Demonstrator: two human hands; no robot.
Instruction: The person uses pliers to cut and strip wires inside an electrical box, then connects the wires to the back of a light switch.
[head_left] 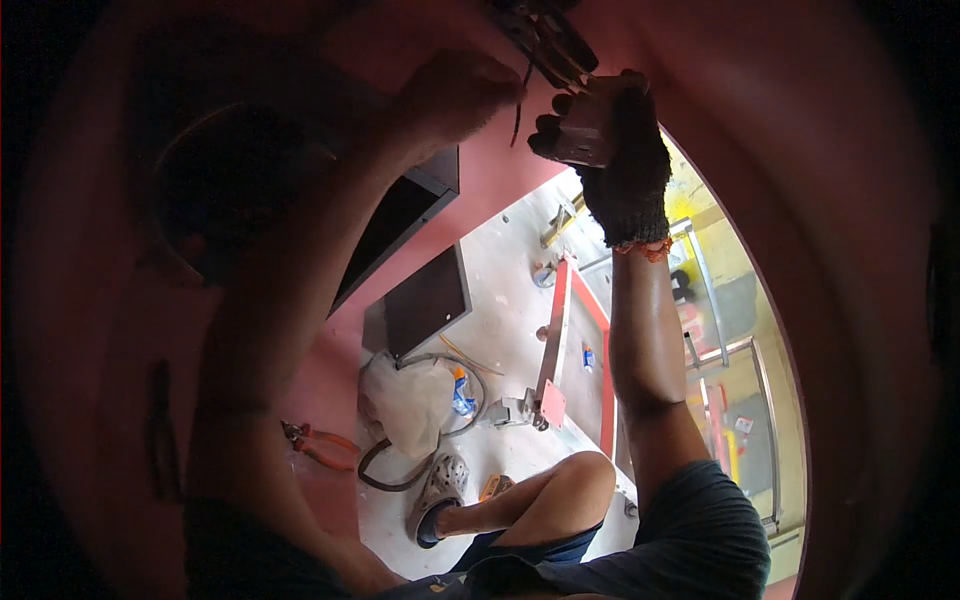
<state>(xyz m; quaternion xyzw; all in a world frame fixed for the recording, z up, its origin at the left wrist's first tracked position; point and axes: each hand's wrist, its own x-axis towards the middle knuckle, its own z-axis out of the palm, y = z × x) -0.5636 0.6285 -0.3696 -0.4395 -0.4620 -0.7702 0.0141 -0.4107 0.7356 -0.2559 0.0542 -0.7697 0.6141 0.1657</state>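
Observation:
My left hand, bare and in shadow, is raised near the top of the view with its fingers closed at a thin black wire. Opposite it, my right hand wears a dark knitted glove with an orange cuff. Its fingers wrap round a pale, boxy piece, whose exact kind I cannot tell. Just above that piece, a dark, partly shiny metal fitting hangs against the pink surface, its far end lost in shadow.
Pliers with orange-red handles lie on the pink surface at lower left, near a dark, long tool. Through the opening show a dark panel, a plastic bag, a grey hose and a red-and-white metal frame.

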